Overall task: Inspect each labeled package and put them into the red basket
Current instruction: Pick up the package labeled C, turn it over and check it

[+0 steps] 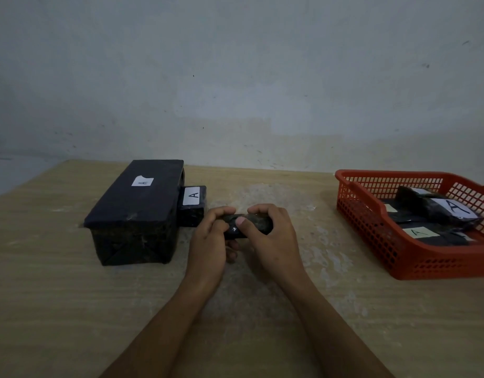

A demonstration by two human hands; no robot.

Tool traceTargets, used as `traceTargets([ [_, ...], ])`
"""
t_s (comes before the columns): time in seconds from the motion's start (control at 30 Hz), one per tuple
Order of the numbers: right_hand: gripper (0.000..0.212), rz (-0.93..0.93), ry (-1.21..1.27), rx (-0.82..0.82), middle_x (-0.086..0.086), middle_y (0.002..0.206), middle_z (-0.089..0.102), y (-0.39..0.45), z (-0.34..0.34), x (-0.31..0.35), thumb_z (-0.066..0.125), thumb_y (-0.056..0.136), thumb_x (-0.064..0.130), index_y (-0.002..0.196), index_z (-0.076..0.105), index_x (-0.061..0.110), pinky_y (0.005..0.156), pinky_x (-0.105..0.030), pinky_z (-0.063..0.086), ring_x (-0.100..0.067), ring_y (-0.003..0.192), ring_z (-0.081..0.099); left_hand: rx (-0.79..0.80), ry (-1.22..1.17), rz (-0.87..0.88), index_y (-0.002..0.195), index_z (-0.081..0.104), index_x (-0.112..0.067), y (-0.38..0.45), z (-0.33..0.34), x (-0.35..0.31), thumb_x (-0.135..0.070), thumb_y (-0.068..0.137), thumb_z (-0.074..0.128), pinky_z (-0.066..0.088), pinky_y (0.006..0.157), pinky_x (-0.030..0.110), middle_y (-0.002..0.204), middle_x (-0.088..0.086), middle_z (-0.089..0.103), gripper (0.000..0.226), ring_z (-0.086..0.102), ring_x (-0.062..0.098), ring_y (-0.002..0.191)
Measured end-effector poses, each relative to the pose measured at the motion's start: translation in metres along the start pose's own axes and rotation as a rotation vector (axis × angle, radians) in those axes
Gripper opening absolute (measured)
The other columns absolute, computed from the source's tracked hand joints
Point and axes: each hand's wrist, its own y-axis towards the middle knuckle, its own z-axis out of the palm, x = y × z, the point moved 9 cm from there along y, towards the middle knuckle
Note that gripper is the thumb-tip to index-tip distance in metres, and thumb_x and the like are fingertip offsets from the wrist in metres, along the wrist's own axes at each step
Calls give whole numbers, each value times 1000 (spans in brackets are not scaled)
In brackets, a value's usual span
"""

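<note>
1. We judge that we are in the inspecting step: our left hand (pixel 208 236) and right hand (pixel 268 233) both curl round one small black wrapped package (pixel 253 223), held just above the pale wooden worktop (pixel 71 309) in front of us. Its label is not visible from here.
2. Next, we think, the package must be turned until its label shows, then carried to the right and set down in the red plastic lattice basket (pixel 385 241), which stands well apart from our hands.
3. The basket already holds several black wrapped packages (pixel 437 211), at least two showing white labels marked A, so the new one will probably land on or beside them.
4. To our left stands a large black wrapped box (pixel 137 211) with a white A label on top; a smaller black labelled package (pixel 193 205) lies just beside its right side, near our left hand.
5. Nothing lies between our hands and the basket; only its near wall needs clearing.
</note>
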Motion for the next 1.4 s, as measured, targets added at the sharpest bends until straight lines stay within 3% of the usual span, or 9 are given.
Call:
traceTargets([
  [0.17,24,-48,33,27,8,112,48,-1,5,8,75,86,11,99,63,27,75,-5,47,5,93,59,-22,-2,-16,107,64,-21,-1,-2,2,-6,99,34,47,49,29,97,7,70,34,61,23,68],
  [0.3,24,-73,97,17,6,112,49,-2,1,13,71,88,5,98,63,25,73,-8,49,10,91,58,-14,-26,13,108,64,-21,-2,1,-1,-5,99,35,47,49,31,96,10,69,34,60,22,65],
  [0.5,17,79,281,-80,5,116,59,2,-5,-2,56,100,17,113,60,27,85,-42,57,-13,103,61,-38,-97,18,105,64,-21,-3,-1,-5,-1,98,35,49,47,30,103,13,66,35,59,23,63],
  [0.63,15,136,307,-85,2,107,61,2,-7,-6,49,104,21,114,59,26,74,-37,57,-21,93,65,-49,-104,11,107,62,-22,-3,-1,-5,-3,99,36,49,47,28,106,11,65,33,61,20,65],
  [0.77,19,113,342,-94,2,101,60,2,-8,-1,49,103,10,110,61,23,56,-25,52,-20,80,60,-34,-85,-2,113,60,-20,-4,0,-6,-6,99,37,49,47,26,107,6,63,31,62,18,70],
  [1.0,30,90,414,-44,3,103,60,-1,-6,5,46,98,-3,113,61,18,56,-21,50,-18,83,61,-35,60,49,117,57,-30,-5,1,-6,-26,98,56,55,54,25,105,-4,63,20,68,16,78],
  [1.13,22,75,409,-44,1,104,58,-1,-6,6,53,100,6,115,59,20,56,-21,50,-17,80,63,-51,78,83,113,57,-33,-6,-1,-10,-26,96,59,55,53,23,101,-6,63,19,66,8,72],
  [1.23,25,56,321,-13,5,104,59,-3,-2,6,60,98,10,118,57,24,59,-16,52,-4,81,66,-49,84,101,113,57,-32,-6,-1,-12,-23,96,60,54,53,23,98,-10,61,20,64,-3,68],
  [1.4,25,42,267,-9,8,103,61,-1,0,5,60,96,5,113,60,24,61,-16,51,-9,86,66,-45,72,107,111,59,-31,-6,-1,-11,-22,95,62,53,53,23,102,-7,62,19,67,12,82],
])
